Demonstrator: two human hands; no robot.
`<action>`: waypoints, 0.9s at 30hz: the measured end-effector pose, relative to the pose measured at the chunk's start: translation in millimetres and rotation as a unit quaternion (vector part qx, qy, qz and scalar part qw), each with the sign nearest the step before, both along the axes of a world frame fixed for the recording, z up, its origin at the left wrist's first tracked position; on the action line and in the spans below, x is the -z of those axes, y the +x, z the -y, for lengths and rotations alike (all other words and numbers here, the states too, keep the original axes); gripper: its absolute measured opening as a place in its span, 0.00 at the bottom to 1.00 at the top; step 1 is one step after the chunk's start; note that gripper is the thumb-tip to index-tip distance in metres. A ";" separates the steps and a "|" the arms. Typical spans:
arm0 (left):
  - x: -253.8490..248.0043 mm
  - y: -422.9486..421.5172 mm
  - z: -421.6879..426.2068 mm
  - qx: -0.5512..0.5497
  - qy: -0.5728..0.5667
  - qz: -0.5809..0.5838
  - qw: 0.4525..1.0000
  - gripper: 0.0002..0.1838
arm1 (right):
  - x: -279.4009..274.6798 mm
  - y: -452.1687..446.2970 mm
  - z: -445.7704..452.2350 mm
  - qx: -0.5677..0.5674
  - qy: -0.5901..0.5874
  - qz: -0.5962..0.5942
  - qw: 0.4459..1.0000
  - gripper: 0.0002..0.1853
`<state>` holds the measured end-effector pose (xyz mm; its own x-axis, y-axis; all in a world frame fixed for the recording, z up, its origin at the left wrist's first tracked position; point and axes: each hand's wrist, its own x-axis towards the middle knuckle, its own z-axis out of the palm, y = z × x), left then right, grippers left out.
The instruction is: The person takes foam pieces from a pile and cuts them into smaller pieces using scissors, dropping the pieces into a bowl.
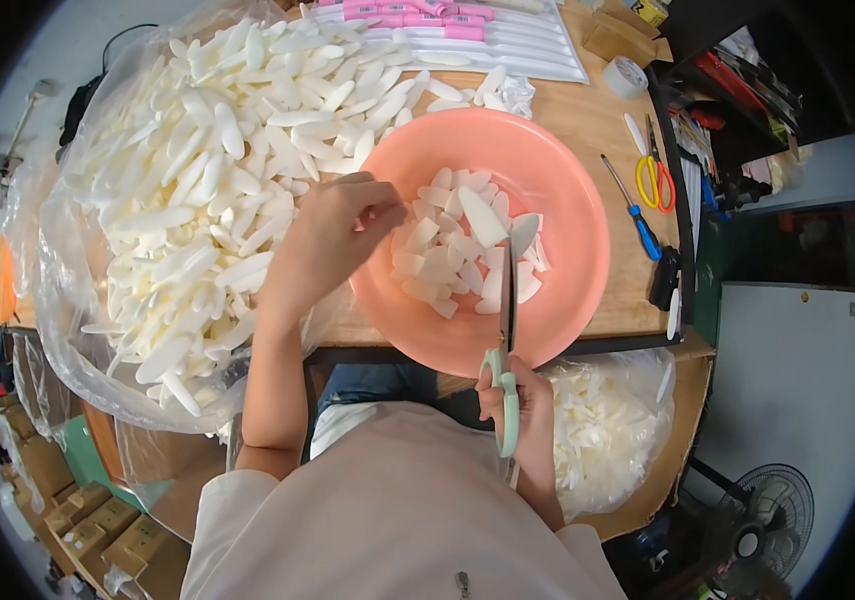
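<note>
Over the lower edge of the pink basin (584,235), my right hand (525,405) holds green-handled scissors (508,395) with the blades pointing up over the basin. White pieces (484,217) show beside the blade tips. Cut white pieces (437,262) lie in the basin. At the basin's left rim, my left hand (352,222) has its fingers curled together; whether anything small is between them is hidden. Just left of that hand spreads a big pile of white oval pieces (197,180) on clear plastic.
Pink-capped items (417,12) lie on a white tray (547,50) at the back. To the right are a tape roll (625,77), a blue screwdriver (644,233) and yellow-red scissors (655,180). Below the table's edge sits a bag of white scraps (607,425).
</note>
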<state>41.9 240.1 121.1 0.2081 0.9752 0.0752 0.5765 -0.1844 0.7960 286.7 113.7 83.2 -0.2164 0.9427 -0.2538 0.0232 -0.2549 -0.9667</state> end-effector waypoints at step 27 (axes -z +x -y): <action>63.7 -70.7 -50.4 -0.297 0.077 -0.134 0.942 0.11 | 1.0 1.4 -3.4 -0.057 0.013 0.018 0.998 0.07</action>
<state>-28.8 290.5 57.4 -0.3388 0.9075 0.2483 0.7915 0.1322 0.5966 288.0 117.1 82.3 -0.3148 0.9186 -0.2389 0.0855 -0.2232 -0.9710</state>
